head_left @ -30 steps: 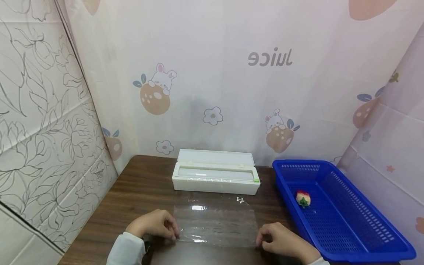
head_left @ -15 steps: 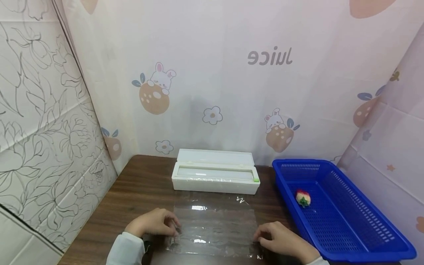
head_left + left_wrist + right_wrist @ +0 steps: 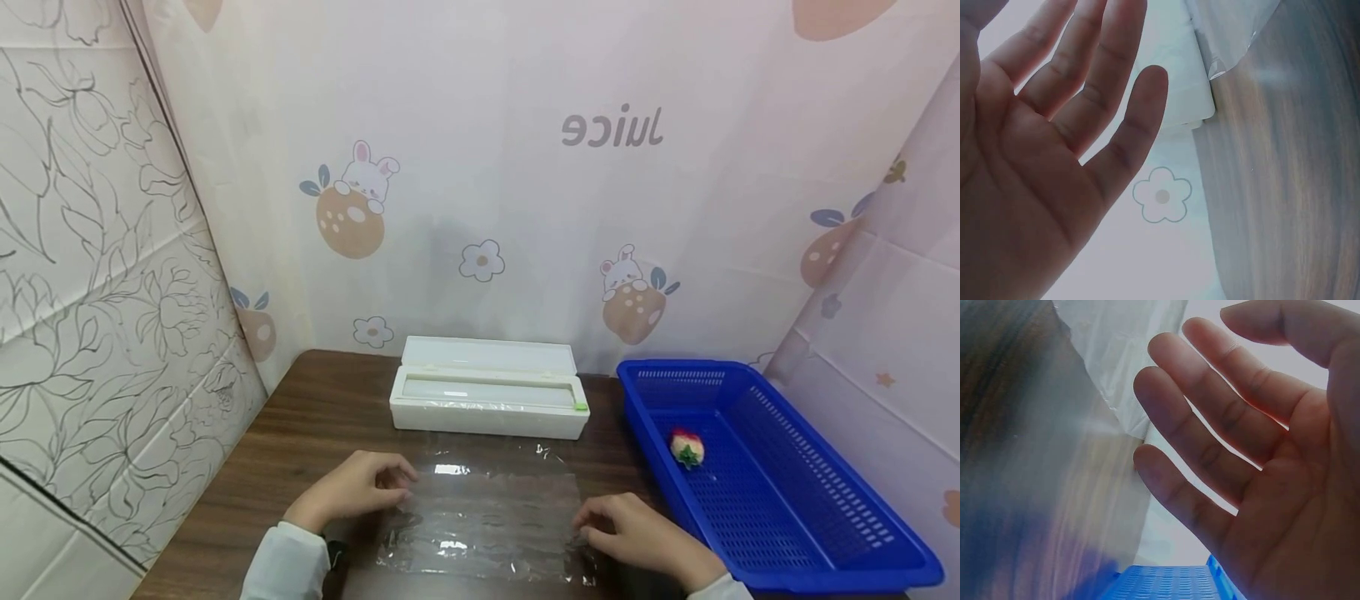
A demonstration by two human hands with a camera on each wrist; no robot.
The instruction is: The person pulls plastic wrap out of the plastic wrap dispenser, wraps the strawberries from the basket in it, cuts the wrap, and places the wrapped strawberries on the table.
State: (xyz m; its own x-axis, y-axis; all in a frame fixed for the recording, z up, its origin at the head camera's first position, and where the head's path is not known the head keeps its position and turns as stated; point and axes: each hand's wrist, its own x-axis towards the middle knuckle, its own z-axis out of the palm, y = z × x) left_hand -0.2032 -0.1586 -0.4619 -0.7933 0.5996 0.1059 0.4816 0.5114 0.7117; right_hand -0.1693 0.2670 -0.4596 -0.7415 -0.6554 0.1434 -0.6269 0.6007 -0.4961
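Note:
A sheet of clear plastic wrap (image 3: 487,521) lies on the dark wooden table, stretching toward me from a white wrap dispenser box (image 3: 487,422). The box lid is raised at the back, and a small green cutter (image 3: 581,407) sits at the slot's right end. Beside the wrap's left edge is my left hand (image 3: 352,487), fingers loosely bent and holding nothing; the left wrist view shows its bare palm (image 3: 1029,169). My right hand (image 3: 637,531) hovers at the wrap's right edge, its relaxed fingers (image 3: 1179,419) gripping nothing. Whether the right fingertips touch the wrap I cannot tell.
To the right stands a blue plastic basket (image 3: 832,580) with a red and white strawberry (image 3: 686,448) with green leaves inside. A printed curtain (image 3: 480,167) hangs behind the table. Another covers the left side.
Both hands have let go of the wrap's near corners, and its near edge now lies flat, closer to me. My left hand has risen and moved slightly forward; the right shifted a little.

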